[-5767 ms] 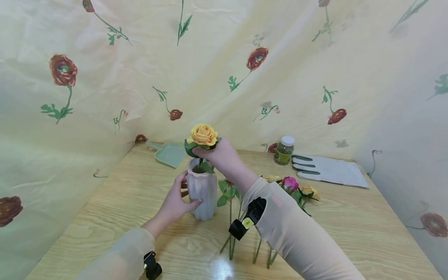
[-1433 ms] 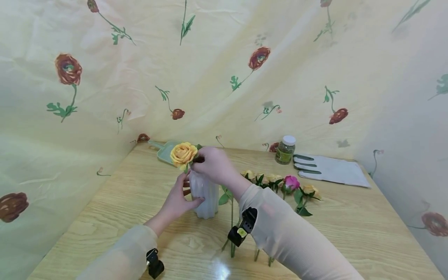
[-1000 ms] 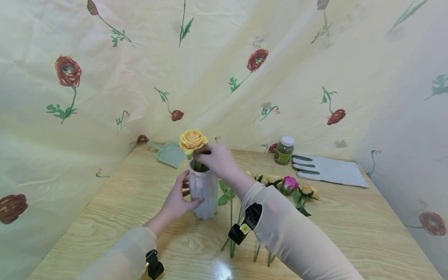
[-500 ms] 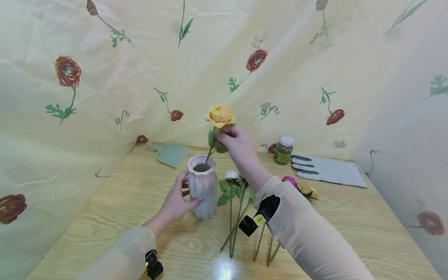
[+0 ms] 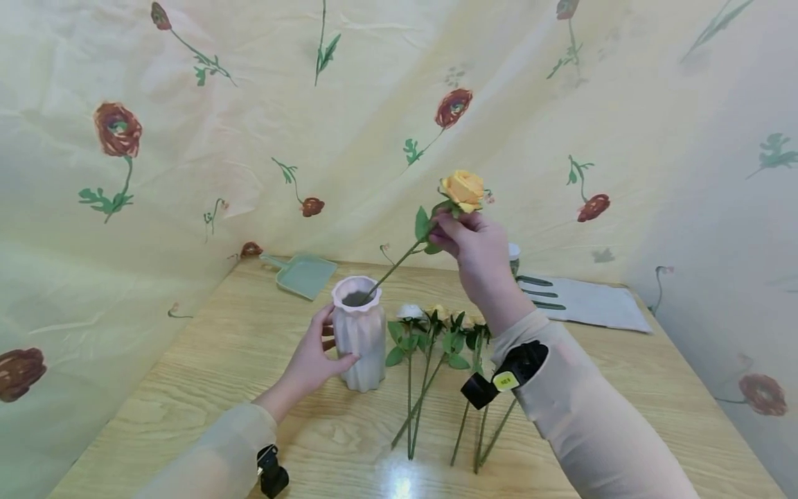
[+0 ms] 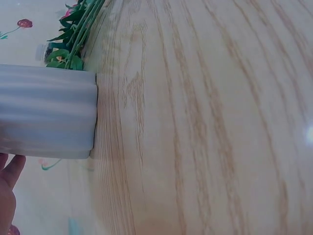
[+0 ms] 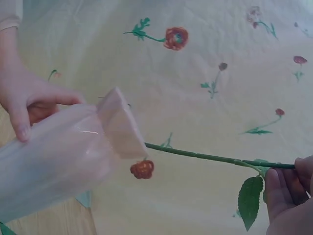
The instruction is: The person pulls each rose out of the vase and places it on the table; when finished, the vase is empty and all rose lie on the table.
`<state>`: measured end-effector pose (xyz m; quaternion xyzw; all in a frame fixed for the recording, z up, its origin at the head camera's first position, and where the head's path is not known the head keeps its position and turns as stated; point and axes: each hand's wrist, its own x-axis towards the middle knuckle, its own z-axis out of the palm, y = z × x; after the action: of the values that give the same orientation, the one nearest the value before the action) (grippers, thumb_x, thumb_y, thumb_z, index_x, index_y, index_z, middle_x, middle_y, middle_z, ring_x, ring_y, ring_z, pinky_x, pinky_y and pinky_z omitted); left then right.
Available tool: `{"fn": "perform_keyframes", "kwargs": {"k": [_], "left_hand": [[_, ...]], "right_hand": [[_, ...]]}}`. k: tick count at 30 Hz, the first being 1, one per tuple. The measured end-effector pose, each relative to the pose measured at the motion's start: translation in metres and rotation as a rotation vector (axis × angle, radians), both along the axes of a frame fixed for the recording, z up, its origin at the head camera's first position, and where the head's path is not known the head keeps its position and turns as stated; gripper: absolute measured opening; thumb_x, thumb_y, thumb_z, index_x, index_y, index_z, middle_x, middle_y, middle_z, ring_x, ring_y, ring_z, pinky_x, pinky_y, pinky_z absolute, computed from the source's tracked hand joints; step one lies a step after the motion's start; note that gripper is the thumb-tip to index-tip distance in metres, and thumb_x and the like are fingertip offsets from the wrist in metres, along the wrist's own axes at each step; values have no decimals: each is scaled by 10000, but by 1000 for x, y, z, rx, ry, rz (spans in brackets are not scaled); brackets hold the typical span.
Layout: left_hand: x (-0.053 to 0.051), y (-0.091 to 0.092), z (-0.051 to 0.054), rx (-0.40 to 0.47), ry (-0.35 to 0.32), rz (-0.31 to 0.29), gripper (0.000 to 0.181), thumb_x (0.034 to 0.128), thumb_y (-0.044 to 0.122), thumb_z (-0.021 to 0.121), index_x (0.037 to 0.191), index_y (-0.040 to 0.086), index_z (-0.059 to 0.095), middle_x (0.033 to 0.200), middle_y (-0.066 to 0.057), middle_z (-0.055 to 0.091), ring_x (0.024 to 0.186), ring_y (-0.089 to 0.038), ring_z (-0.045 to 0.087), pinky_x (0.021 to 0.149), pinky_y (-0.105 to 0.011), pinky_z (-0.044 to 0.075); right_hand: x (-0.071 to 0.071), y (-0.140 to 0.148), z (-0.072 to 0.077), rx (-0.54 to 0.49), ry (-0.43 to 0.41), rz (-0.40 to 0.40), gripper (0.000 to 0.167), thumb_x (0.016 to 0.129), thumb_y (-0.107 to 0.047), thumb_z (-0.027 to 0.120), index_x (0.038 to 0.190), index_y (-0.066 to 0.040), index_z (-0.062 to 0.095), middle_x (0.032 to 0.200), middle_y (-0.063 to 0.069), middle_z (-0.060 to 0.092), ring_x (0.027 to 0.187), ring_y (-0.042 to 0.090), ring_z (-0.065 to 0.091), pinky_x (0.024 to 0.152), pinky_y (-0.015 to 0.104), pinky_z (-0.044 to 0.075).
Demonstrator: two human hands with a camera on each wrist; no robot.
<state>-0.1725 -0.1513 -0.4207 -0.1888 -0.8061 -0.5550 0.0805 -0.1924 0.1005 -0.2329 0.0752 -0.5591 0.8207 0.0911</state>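
Observation:
A pale fluted vase [image 5: 361,339] stands upright on the wooden table, and my left hand [image 5: 315,352] holds it round its left side. Above and to the right, my right hand [image 5: 479,251] pinches a yellow rose [image 5: 463,190] by the stem just under the bloom. The rose's stem [image 7: 205,156] slants down to the left, its lower end hidden inside the vase mouth. In the left wrist view the vase wall [image 6: 49,112] fills the left side, with only some fingers [image 6: 13,169] showing beside it.
Several cut roses lie right of the vase, among them a white rose [image 5: 410,312]; my right arm covers part of them. A green dustpan [image 5: 307,276] lies at the back left. Behind my right hand are a partly hidden jar [image 5: 514,252] and a white glove [image 5: 598,303].
My right hand had the yellow rose low at the vase mouth, then drew it up and to the right, baring more stem. My left hand has stayed on the vase.

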Motion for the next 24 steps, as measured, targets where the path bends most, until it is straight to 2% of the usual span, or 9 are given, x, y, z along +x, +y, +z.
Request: {"fn": "perform_keyframes", "kwargs": {"k": [6,14,24], "left_hand": [[0,-1,-2,0,7,3,915,732,55,787,1454,154,233,1178,-185,465,1056,-375,509,897,-502,472],[0,-1,0,-7,21,-1,906,736,45,778,1450,131,227,1176,-182,460,1058,-378,503,892,-508,474],[1,0,2,-1,35,-9,910,725,18,779,1445,130,233,1181,-188,461,1058,-379,501,888,-510,476]], "right_hand": [[2,26,1,-173,42,4,73,880,-23,625,942,9,643,893,98,635,751,169,631,729,245,550],[2,51,-2,-339,25,-35,71,851,15,649,907,42,614,830,131,658,695,194,654,698,271,563],[3,89,-12,-441,-2,-83,109,850,13,651,935,51,595,826,143,645,715,209,645,717,274,560]]}}
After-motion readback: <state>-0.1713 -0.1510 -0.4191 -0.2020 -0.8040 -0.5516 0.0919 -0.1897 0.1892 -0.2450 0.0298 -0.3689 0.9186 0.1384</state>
